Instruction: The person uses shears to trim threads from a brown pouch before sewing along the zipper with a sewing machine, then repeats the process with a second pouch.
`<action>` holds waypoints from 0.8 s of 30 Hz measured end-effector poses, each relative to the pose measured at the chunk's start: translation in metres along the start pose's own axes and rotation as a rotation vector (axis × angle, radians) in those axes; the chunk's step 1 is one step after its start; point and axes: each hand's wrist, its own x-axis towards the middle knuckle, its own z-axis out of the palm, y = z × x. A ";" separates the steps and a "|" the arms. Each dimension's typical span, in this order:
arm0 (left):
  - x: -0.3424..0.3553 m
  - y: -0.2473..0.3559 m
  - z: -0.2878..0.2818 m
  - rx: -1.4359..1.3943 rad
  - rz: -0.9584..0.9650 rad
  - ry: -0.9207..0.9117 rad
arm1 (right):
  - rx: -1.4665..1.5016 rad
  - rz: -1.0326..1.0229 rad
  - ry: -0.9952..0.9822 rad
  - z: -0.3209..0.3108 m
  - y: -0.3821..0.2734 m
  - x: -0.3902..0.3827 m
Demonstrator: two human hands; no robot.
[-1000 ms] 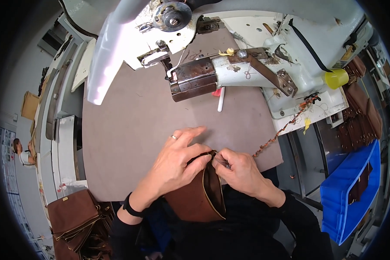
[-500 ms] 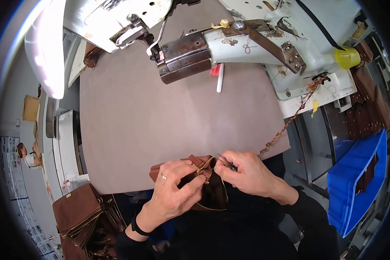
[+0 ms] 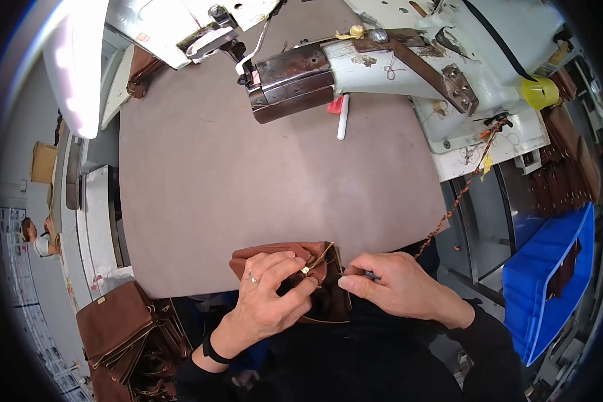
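A small brown leather bag (image 3: 258, 250) with a gold zipper (image 3: 320, 256) lies at the table's near edge, its mouth spread towards me. My left hand (image 3: 271, 295) is closed on it, thumb and fingers pinching the leather at the zipper's end by a bright metal piece (image 3: 305, 271). Just right of the bag's opening, my right hand (image 3: 398, 287) is closed round small metal thread snips (image 3: 371, 275), mostly hidden in the fingers. A braided orange-brown cord (image 3: 455, 201) runs from the sewing machine down behind that hand.
A sewing machine's arm (image 3: 291, 77) juts over the far side of the table (image 3: 248, 174). A white-handled tool (image 3: 342, 117) lies beneath it. Stacked brown bags (image 3: 117, 318) stand at left, a blue bin (image 3: 543, 281) at right. Another person (image 3: 39, 236) is far left.
My right hand has drawn slightly right and down from the bag, and the snips' blades, seen before, are now mostly covered by fingers. My left hand keeps its hold on the bag.
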 end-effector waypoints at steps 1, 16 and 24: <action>0.000 0.000 0.000 0.006 -0.005 0.002 | 0.000 0.001 0.002 0.000 0.001 0.002; -0.002 0.000 0.000 0.002 0.000 -0.009 | -0.038 -0.061 -0.020 0.005 0.005 0.018; -0.002 0.000 0.001 0.006 0.004 -0.009 | -0.098 -0.087 0.000 0.005 0.004 0.021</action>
